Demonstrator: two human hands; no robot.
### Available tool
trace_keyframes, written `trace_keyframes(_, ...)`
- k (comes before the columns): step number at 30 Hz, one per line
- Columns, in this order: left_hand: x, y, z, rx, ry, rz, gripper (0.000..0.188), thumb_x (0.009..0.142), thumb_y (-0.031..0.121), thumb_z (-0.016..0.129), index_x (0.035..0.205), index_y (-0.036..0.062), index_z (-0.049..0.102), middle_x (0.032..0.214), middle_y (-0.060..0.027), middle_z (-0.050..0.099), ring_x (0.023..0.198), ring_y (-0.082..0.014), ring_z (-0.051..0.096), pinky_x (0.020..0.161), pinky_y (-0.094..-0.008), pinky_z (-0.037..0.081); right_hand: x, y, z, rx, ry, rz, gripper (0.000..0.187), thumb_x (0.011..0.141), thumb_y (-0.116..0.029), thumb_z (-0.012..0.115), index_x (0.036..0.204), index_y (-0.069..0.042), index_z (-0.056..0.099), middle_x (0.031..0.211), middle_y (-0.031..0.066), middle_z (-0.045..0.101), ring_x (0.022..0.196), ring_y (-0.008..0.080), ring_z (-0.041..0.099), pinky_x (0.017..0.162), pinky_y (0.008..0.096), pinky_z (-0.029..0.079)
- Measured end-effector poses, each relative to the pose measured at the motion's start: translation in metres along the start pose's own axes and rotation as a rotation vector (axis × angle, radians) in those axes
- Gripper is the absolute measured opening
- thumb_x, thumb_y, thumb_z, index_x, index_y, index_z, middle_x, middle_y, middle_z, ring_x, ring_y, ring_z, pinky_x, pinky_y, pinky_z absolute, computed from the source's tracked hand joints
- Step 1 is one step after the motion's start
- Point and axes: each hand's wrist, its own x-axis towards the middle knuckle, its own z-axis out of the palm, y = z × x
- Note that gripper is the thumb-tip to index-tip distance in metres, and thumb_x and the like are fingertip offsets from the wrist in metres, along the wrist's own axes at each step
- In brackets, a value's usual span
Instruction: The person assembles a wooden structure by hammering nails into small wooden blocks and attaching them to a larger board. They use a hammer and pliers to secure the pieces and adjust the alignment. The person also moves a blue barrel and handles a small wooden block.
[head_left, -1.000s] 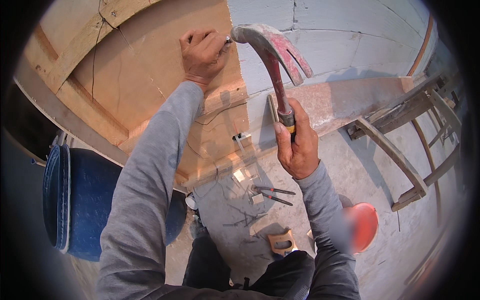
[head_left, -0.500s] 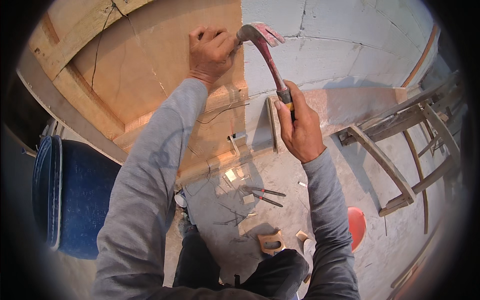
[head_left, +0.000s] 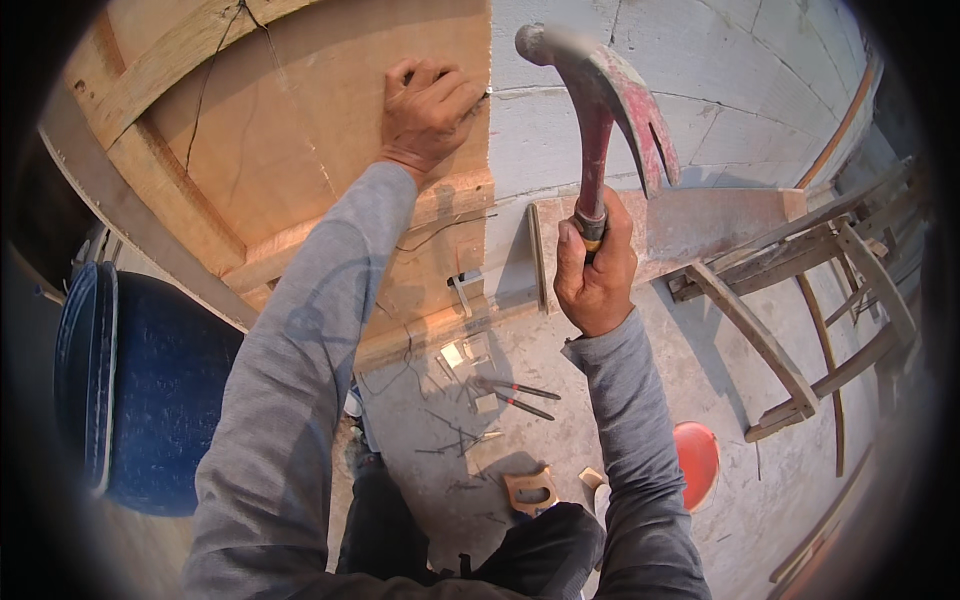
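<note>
My right hand (head_left: 597, 262) is wrapped round the grip of a claw hammer (head_left: 594, 140) with worn red paint, raised over the white block wall (head_left: 720, 110). The hammer's head is apart from my left hand and slightly blurred. My left hand (head_left: 428, 115) rests against the plywood panel (head_left: 330, 110) near its right edge, fingers curled and pinched. A nail (head_left: 487, 94) barely shows at the fingertips, its small bright end toward the wall; most of it is hidden by the fingers.
A blue barrel (head_left: 165, 390) stands at left. On the floor lie pincers (head_left: 525, 398) with red-and-black handles, a handsaw (head_left: 532, 490), wood scraps and loose nails. A red bucket (head_left: 697, 465) is beside my right forearm. A wooden trestle (head_left: 760, 330) and a board (head_left: 690, 220) are at right.
The hammer has swung away from my left hand, up and to the right. My left hand keeps its pinch at the panel's edge. The view has shifted slightly.
</note>
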Motion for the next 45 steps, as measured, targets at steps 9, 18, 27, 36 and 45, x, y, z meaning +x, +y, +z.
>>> trace_keyframes(9, -0.006, 0.002, 0.006, -0.068, 0.118, -0.125, 0.026, 0.072, 0.006, 0.071, 0.094, 0.0158, 0.062, 0.092, 0.0016, 0.066, 0.093, -0.0199, 0.061, 0.085, -0.0371, 0.039, -0.009, 0.005, 0.003, 0.303, 0.011, -0.001, 0.053, 0.093, -0.003, 0.059, 0.141, 0.001, 0.036, 0.079, 0.0137, 0.063, 0.061, 0.0224, 0.064, 0.053, 0.0337, 0.046)
trace_keyframes(18, -0.011, 0.0, 0.017, -0.099, 0.26, -0.152, 0.036, 0.069, -0.011, 0.061, 0.096, 0.0114, 0.052, 0.095, -0.004, 0.064, 0.094, -0.0248, 0.061, 0.08, -0.0385, 0.043, -0.011, 0.012, 0.011, 0.223, 0.159, 0.009, 0.04, 0.098, -0.014, 0.056, 0.131, 0.003, 0.041, 0.075, 0.0078, 0.061, 0.059, 0.0153, 0.059, 0.054, 0.0267, 0.046)
trace_keyframes(27, -0.014, -0.003, 0.016, -0.13, 0.293, -0.151, 0.034, 0.069, -0.013, 0.058, 0.093, 0.0095, 0.048, 0.092, -0.0048, 0.063, 0.094, -0.0261, 0.062, 0.081, -0.0392, 0.046, 0.006, -0.007, 0.021, 0.515, 0.293, -0.059, 0.033, 0.095, -0.011, 0.059, 0.122, 0.002, 0.045, 0.082, 0.0156, 0.062, 0.063, 0.0209, 0.065, 0.054, 0.0326, 0.049)
trace_keyframes(36, -0.016, -0.003, 0.014, -0.136, 0.301, -0.145, 0.038, 0.066, -0.017, 0.056, 0.093, 0.0088, 0.047, 0.095, -0.0064, 0.062, 0.094, -0.027, 0.061, 0.08, -0.0384, 0.047, -0.004, 0.008, 0.025, 0.378, 0.275, 0.067, 0.022, 0.098, -0.016, 0.057, 0.108, 0.0, 0.046, 0.076, 0.0063, 0.06, 0.062, 0.0111, 0.058, 0.051, 0.0303, 0.047)
trace_keyframes(45, -0.012, 0.006, 0.019, -0.214, 0.318, -0.169, 0.041, 0.066, -0.018, 0.056, 0.096, 0.0081, 0.047, 0.096, -0.0077, 0.061, 0.095, -0.0285, 0.06, 0.08, -0.0399, 0.047, -0.033, 0.066, 0.039, 0.151, 0.158, 0.002, 0.027, 0.093, -0.008, 0.061, 0.113, 0.001, 0.045, 0.072, 0.0165, 0.061, 0.058, 0.034, 0.063, 0.052, 0.0381, 0.049)
